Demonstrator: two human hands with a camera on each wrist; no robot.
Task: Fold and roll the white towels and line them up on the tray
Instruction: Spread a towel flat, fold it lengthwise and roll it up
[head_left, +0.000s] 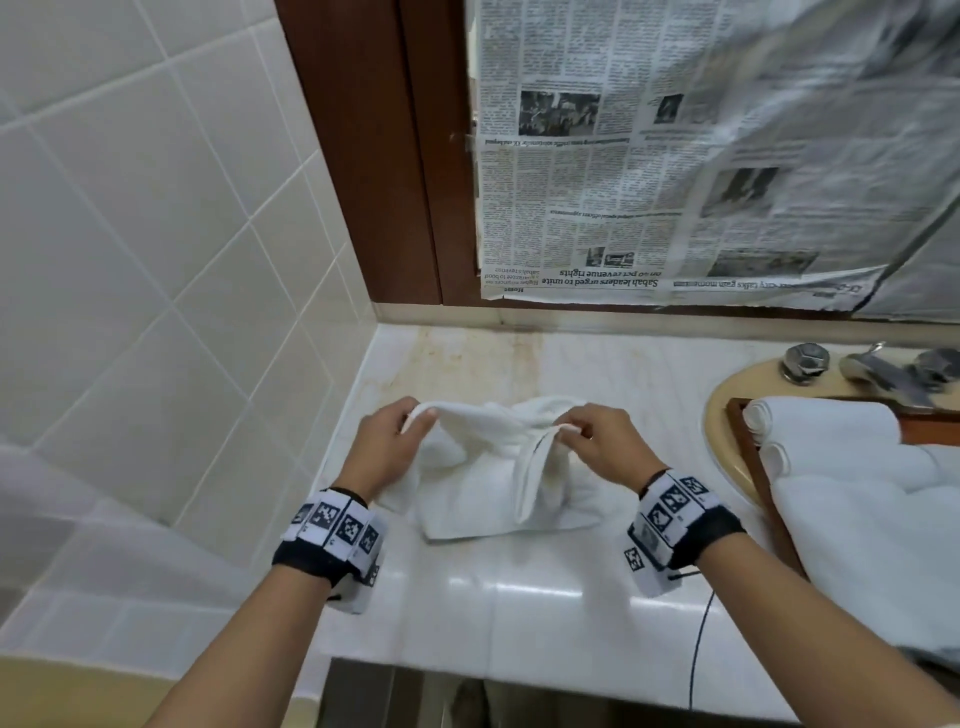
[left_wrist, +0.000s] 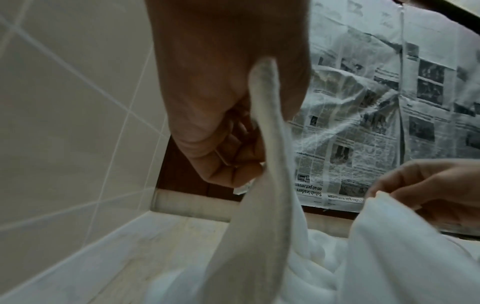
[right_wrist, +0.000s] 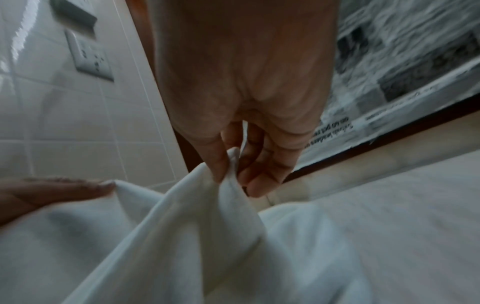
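Observation:
A small white towel (head_left: 483, 467) lies crumpled on the marble counter (head_left: 519, 597), its far edge lifted. My left hand (head_left: 395, 436) pinches the towel's left corner (left_wrist: 262, 107) between thumb and fingers. My right hand (head_left: 592, 434) pinches the right corner (right_wrist: 231, 164), and folds of cloth hang below it. To the right a wooden tray (head_left: 748, 457) holds two rolled white towels (head_left: 821, 421) at its far end, with a pile of loose white towels (head_left: 872, 530) lying over its near part.
The tray rests over a beige sink (head_left: 722, 415) with chrome taps (head_left: 805, 364). A tiled wall (head_left: 156, 260) closes the left side. Newspaper (head_left: 649, 156) covers the mirror behind the counter. A wall socket (right_wrist: 88, 55) shows in the right wrist view.

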